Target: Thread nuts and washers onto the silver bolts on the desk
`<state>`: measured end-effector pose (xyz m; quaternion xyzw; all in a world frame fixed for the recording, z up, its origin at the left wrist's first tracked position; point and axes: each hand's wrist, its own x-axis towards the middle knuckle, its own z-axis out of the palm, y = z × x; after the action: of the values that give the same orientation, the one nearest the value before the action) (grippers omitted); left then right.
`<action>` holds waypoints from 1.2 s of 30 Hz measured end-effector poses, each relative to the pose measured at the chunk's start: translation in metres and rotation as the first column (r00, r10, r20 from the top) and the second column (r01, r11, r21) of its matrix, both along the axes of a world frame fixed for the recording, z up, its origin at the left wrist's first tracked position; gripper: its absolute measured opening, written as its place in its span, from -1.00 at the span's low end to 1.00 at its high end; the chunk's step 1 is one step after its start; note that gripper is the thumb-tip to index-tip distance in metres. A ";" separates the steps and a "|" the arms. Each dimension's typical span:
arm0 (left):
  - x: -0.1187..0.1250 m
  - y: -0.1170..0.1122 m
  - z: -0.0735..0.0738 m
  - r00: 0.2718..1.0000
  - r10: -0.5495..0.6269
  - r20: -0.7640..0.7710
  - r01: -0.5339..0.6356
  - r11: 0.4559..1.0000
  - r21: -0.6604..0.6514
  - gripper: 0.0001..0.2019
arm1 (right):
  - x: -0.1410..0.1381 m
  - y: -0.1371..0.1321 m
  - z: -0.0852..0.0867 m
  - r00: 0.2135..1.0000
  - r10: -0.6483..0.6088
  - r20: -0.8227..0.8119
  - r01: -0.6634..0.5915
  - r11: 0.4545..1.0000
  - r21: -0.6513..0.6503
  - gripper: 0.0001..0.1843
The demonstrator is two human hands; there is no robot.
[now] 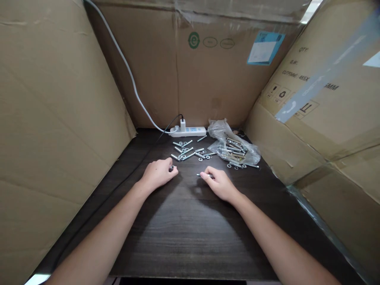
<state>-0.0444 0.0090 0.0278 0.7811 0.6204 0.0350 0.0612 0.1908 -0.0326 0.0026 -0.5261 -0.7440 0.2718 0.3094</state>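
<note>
My left hand (158,173) is closed above the dark table, its fingers curled round a small metal piece (171,168). Only the dark, round end of that piece shows, so its kind is hidden. To the right, my right hand (219,182) pinches a slim metal bolt (198,174) between thumb and fingers, with its tip pointing left. The hands are apart. Just beyond them lie loose metal bolts and sleeves (188,156), along with several washers (200,159).
A clear plastic bag (251,152) of bolts lies at the back right. Behind the loose parts is a white power strip (196,131) with a charger (183,125) plugged in. A black cable (130,174) crosses the table's left side. Cardboard walls (148,71) enclose three sides.
</note>
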 end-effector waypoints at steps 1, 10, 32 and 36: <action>0.002 -0.001 0.001 1.000 -0.015 0.024 0.015 1.000 0.009 -0.74 | 0.002 0.001 0.000 1.000 -0.009 0.002 0.009 0.999 0.033 -0.62; 0.000 -0.001 -0.002 0.988 -0.059 0.144 0.057 0.998 0.020 -0.63 | 0.070 0.086 0.012 0.915 -0.400 -0.056 0.394 0.855 0.339 -0.40; -0.004 -0.004 0.001 0.941 -0.157 0.302 0.150 0.988 0.044 -0.67 | 0.086 0.119 0.039 0.829 -0.552 -0.087 0.547 0.769 0.331 -0.38; 0.002 -0.011 0.004 0.883 -0.243 0.401 0.232 0.970 0.077 -0.74 | 0.028 0.052 0.023 0.942 -0.257 -0.215 0.280 0.957 0.082 -0.46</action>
<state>-0.0421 -0.0021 0.0320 0.8273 0.4932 0.1978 0.1824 0.2184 0.0197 0.0253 -0.5743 -0.6441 0.2369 0.4463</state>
